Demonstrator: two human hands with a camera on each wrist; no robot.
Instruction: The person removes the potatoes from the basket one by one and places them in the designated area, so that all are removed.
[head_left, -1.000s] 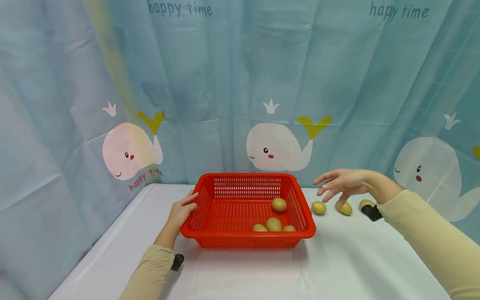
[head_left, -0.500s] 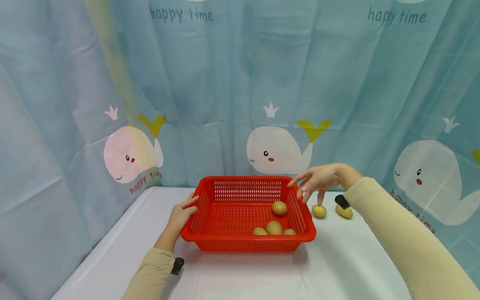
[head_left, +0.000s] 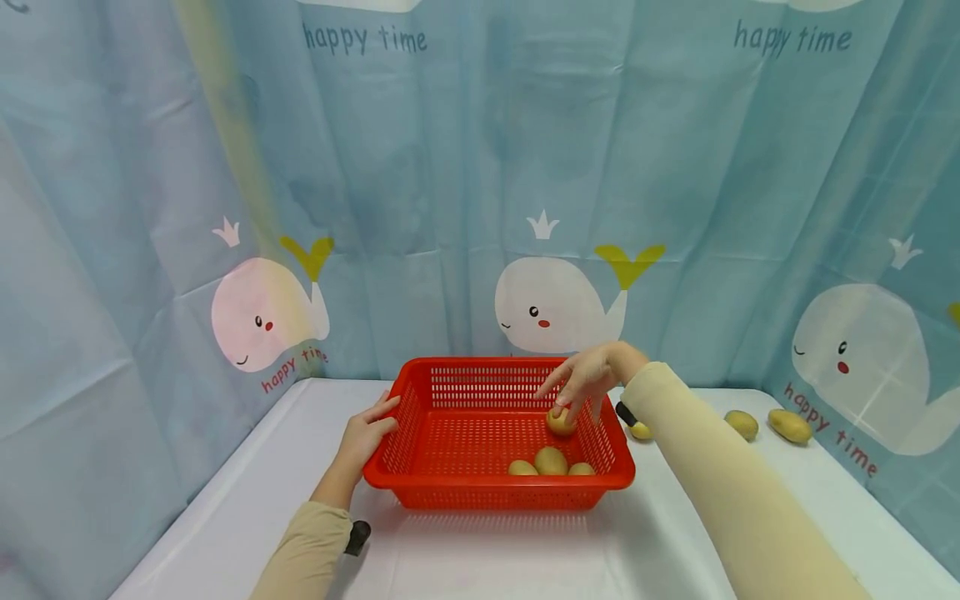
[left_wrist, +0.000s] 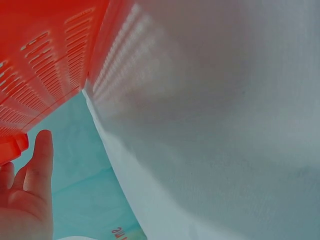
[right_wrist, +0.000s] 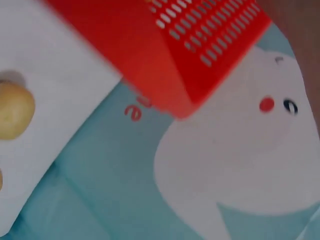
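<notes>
A red plastic basket (head_left: pixel 450 482) with slotted walls stands on the white table. My left hand (head_left: pixel 363 435) grips its left rim, with the fingers laid over the edge; the left wrist view shows one finger extended straight beside the rim. Inside lie several potatoes: a larger one (head_left: pixel 551 461) is near the front wall, and another potato (head_left: pixel 560 423) sits farther back on the right. Over that rear potato hangs my right hand (head_left: pixel 588 375), its fingers spread and pointing down. Whether the fingertips touch it, I cannot tell. In the right wrist view the fingers are out of sight.
To the basket's right, on the white table (head_left: pixel 675 492), lie more potatoes: one potato (head_left: pixel 641 431) is half hidden by the right sleeve, another potato (head_left: pixel 742 425) and a longer potato (head_left: pixel 790 426) are farther right. A blue whale-print curtain (head_left: pixel 420 208) hangs behind.
My right hand has moved left from above the potatoes on the table to over the basket's right part, uncovering potatoes farther right. The left hand has stayed on the rim.
</notes>
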